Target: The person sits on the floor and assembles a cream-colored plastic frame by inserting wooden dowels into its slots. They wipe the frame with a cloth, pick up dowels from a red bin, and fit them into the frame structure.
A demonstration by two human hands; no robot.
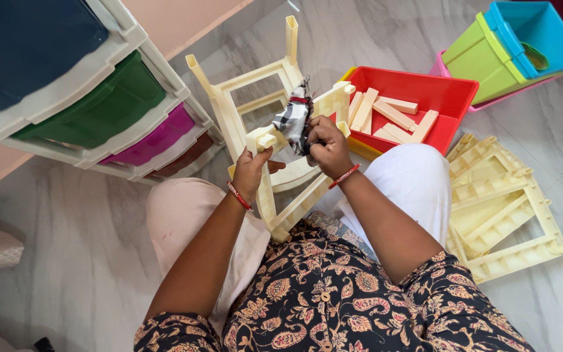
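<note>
A cream plastic drawer frame [250,116] rests tilted on my lap, its legs pointing away. My left hand [251,171] grips one of its posts near the front. My right hand [329,148] holds a black-and-white checked cloth [292,116] bunched against the frame's upper bar. Both wrists wear red bangles.
A red tray [454,98] with several cream posts lies beyond my right knee. Stacked cream frames [503,208] lie on the marble floor at right. Green and blue drawers [509,45] sit at top right. A drawer unit [92,111] with coloured drawers stands at left.
</note>
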